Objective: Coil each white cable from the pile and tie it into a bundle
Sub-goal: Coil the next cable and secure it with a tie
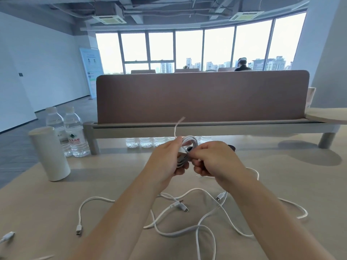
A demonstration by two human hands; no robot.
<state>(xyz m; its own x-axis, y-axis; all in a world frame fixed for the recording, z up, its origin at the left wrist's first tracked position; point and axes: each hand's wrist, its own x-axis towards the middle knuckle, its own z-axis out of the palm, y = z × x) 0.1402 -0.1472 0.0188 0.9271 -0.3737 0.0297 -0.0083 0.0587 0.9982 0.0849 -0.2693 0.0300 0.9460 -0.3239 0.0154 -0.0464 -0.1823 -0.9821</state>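
A coiled white cable [189,142] is held above the table between both hands. My left hand [167,160] grips the coil's left side, fingers curled round the loops. My right hand [216,160] pinches the coil at its middle from the right. A thin white end [177,126], blurred, sticks up from the coil. Below my forearms lies the pile of loose white cables [187,218] with plugs showing, spread over the wooden table [47,212].
A white cylinder [49,152] stands at the left, with two water bottles [71,132] behind it. A brown desk divider [202,96] crosses the back. More bottles [142,141] show under its rail. A cable plug [7,237] lies at the left edge.
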